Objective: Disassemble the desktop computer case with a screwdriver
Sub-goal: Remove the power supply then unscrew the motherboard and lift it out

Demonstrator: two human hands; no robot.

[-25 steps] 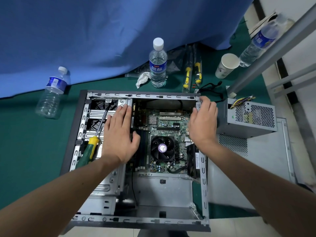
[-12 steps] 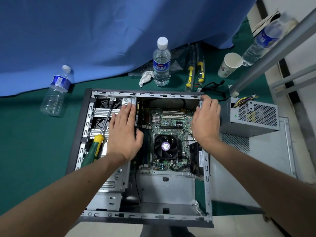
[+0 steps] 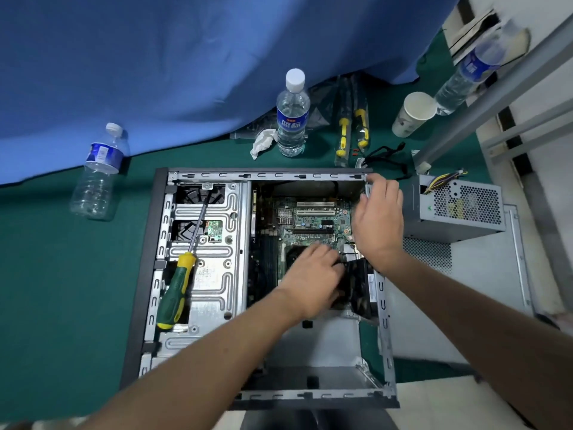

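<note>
At far left a clear water bottle (image 3: 99, 172) lies tilted on the green mat (image 3: 62, 274), at the hem of the blue cloth (image 3: 186, 57). The open computer case (image 3: 161, 212) lies on its side at the centre of the mat, interior facing up. A green-and-yellow screwdriver (image 3: 176, 290) rests unheld on the drive cage (image 3: 217, 274) in the left half of the case, its shaft running up toward the far left corner. To the right of the cage, the motherboard (image 3: 313, 225) is exposed. The left hand (image 3: 313, 280) is inside the case over the lower part of the motherboard, fingers bent downward beside a black fan (image 3: 359, 287) at the right wall; whether they hold anything cannot be told. The right hand (image 3: 378, 225) is over the right wall near the far right corner, fingers loosely extended and blurred, gripping nothing that can be seen. Behind the case stand an upright water bottle (image 3: 293, 116) with a crumpled tissue (image 3: 262, 142) just beside it, two packaged yellow-handled tools (image 3: 352, 128), and a paper cup (image 3: 412, 114). A grey power supply (image 3: 459, 212) sits just right of the case on a detached side panel (image 3: 465, 305). A third bottle (image 3: 468, 76) lies at upper right, behind a grey metal frame (image 3: 496, 88).
</note>
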